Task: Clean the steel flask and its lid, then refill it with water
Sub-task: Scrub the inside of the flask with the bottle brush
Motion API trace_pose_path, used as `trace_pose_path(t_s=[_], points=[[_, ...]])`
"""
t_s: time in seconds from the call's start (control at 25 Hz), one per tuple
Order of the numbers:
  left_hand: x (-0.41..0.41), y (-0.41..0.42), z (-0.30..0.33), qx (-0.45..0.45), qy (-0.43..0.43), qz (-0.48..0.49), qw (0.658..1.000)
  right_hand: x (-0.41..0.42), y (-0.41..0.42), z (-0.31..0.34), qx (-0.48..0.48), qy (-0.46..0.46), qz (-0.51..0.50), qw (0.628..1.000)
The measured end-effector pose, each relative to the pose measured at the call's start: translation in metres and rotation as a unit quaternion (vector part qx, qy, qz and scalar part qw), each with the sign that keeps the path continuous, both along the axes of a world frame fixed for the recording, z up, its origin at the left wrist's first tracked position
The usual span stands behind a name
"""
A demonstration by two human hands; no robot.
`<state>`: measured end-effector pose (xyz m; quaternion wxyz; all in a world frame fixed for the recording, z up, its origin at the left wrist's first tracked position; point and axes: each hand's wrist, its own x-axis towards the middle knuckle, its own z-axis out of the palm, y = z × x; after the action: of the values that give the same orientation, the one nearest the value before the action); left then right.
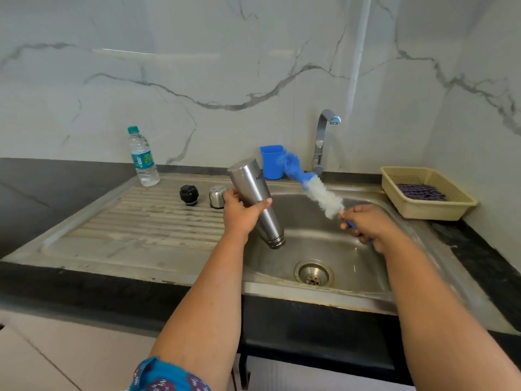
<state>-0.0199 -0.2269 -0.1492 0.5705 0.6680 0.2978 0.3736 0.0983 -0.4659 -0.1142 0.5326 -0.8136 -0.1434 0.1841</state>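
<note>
One tall tapered steel flask [255, 201] hangs tilted mouth-down over the steel sink basin [352, 258], the left hand [242, 213] curled round its middle. Just right of it, the right hand [366, 225] grips the blue handle of a white-and-blue bottle brush [315, 190] whose bristles point up and far-left. Two lid parts, a black stopper [189, 195] and a steel cap [217, 196], sit on the ribbed drainboard [141, 221] to the left, a clear plastic water bottle [142, 158] farther back.

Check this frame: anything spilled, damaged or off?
No spill or damage shows. The steel flask is held mouth-down over the sink by the left hand, as when draining. The drainboard looks stained. The bottle brush is motion-blurred.
</note>
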Motion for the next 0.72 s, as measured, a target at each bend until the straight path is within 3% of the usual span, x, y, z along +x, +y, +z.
trace_pose_path(t_s=[0.24,0.48,0.72], points=[[-0.054,0.028,0.034,0.050,0.012,0.040,0.998,-0.024,0.028,-0.001,-0.031,0.029,0.078,0.996],[-0.120,0.082,0.102,0.060,-0.043,0.071,0.995,-0.080,0.105,0.025,0.119,0.073,0.153,0.978],[-0.183,0.152,0.112,0.146,0.063,0.143,0.977,-0.137,0.201,0.012,0.149,0.157,0.185,0.959]])
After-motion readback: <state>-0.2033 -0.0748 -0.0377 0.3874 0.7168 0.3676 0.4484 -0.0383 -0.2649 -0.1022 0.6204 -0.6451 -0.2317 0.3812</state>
